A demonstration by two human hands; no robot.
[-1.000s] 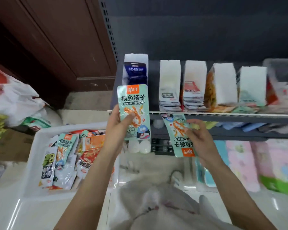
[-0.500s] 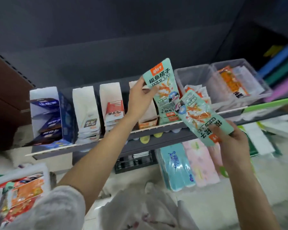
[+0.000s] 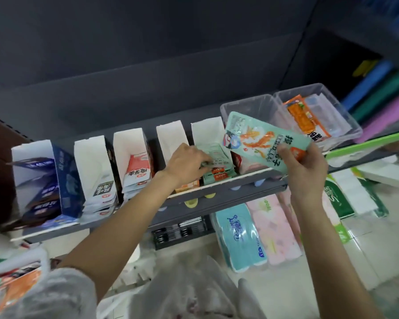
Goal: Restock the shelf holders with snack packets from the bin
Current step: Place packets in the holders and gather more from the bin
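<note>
A row of white cardboard shelf holders [image 3: 95, 155] stands on the grey shelf [image 3: 216, 199]. My left hand [image 3: 187, 165] reaches into the fifth holder [image 3: 207, 134] and pinches a mint-green snack packet [image 3: 214, 157] lying on the stack there. My right hand [image 3: 302, 166] holds a second mint-green packet [image 3: 263, 143] tilted above the shelf's front edge, just right of that holder. The white bin [image 3: 32, 254] with mixed packets shows at the bottom left corner.
Two clear plastic tubs [image 3: 345, 116] with orange packets sit right of the holders. Tissue packs [image 3: 240, 236] in teal and pink lie below the shelf. A plastic bag [image 3: 193, 291] hangs near my body. A green shelf rail [image 3: 366, 143] runs at the right.
My left hand lowered its packet from above the shelf into the fifth holder. My right hand rose with its packet toward the shelf. The view swung right, away from the bin.
</note>
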